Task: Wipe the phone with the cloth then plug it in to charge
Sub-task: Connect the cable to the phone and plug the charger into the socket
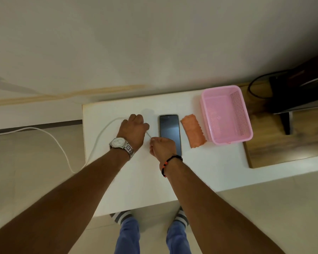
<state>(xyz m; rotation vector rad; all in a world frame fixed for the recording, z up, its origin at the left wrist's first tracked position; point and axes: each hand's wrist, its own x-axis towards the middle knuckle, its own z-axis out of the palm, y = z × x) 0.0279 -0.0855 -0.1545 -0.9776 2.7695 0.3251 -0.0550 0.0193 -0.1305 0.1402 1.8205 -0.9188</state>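
Note:
A dark phone [169,126] lies screen up on the white table [140,180]. An orange cloth [193,131] lies folded just right of the phone. A white charging cable [62,149] runs from the left onto the table. My left hand [133,130], with a watch on its wrist, is closed over the cable left of the phone. My right hand [162,146] pinches the cable's end at the phone's near left corner and covers the phone's lower edge. Whether the plug sits in the phone's port is hidden.
A pink plastic basket [244,132] stands right of the cloth. Beyond it a wooden surface [275,149] carries a dark device with a black cord [290,96]. A pale wall rises behind the table. My feet show below the table's front edge.

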